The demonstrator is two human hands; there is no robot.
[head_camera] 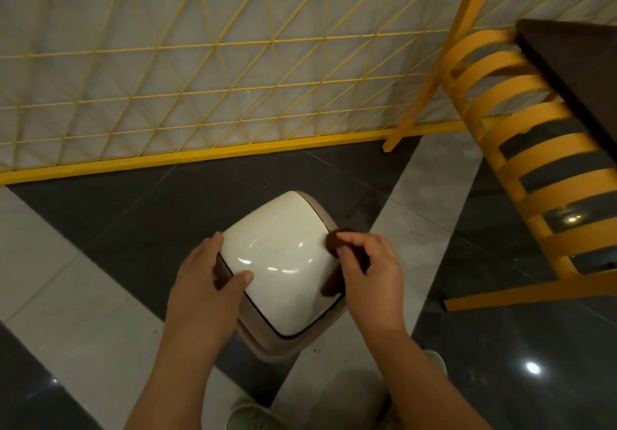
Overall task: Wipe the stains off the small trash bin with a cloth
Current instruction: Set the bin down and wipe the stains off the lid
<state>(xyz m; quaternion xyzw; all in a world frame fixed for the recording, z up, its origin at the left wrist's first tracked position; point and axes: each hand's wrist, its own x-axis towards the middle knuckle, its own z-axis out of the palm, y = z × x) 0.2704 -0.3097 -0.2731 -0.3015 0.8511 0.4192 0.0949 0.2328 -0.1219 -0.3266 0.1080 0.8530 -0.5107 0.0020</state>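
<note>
The small trash bin [283, 262] is standing on the tiled floor [83, 296] beside a yellow chair [521, 162]. The left hand [203, 289] is clamping its lid edge; the right hand [370, 272] is pinching a brown cloth [334, 242] against the lid's right side.

Both forearms reach down and forward. The left hand [203, 279] grips the bin [283, 262] edge, thumb on top. The right hand [370, 272] pinches a cloth [334, 242].

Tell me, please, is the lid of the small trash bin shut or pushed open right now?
Shut: the cream lid sits flush in the trash bin rim, no gap showing, steadied by the left hand.
</note>
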